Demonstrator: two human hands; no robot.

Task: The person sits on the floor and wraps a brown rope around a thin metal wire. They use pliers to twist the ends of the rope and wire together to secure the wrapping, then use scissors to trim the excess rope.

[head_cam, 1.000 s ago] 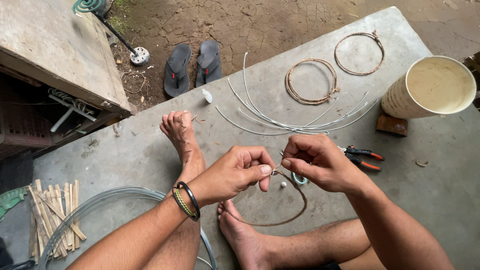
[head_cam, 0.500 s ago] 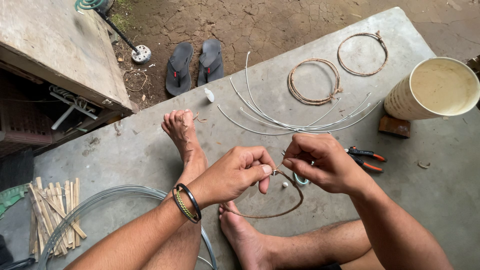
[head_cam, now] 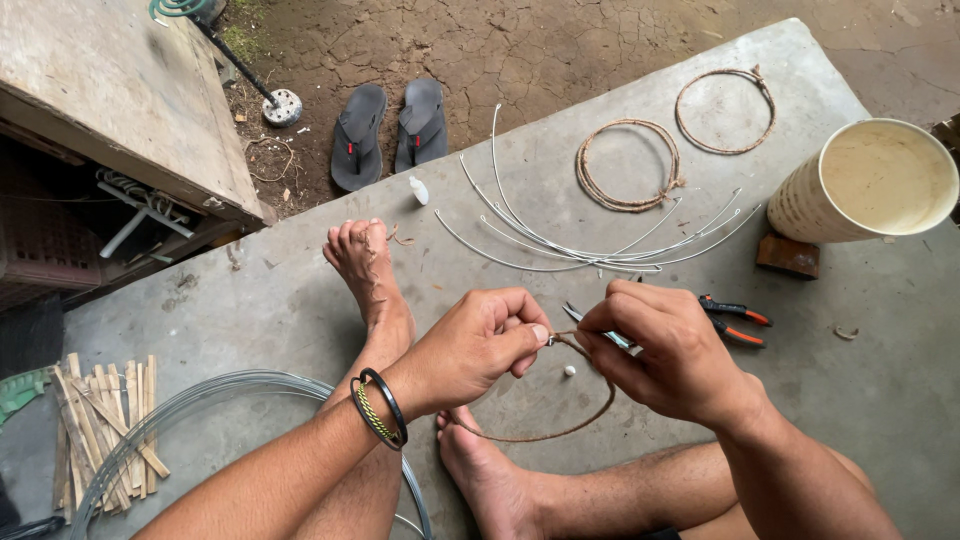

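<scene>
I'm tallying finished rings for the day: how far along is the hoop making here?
Done: two brown wound rings lie on the concrete slab. In hand: a third brown hoop, pinched at its top by the left hand and right hand. Left: a bundle of bare curved wires, plus the large wire coil.

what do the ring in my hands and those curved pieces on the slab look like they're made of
Ring: looks like wire wrapped in brown fibre or twine, matte and rough; it could be rusty wire. Curved pieces: bare metal wire, pale grey with a dull shine, holding smooth springy arcs.
</scene>
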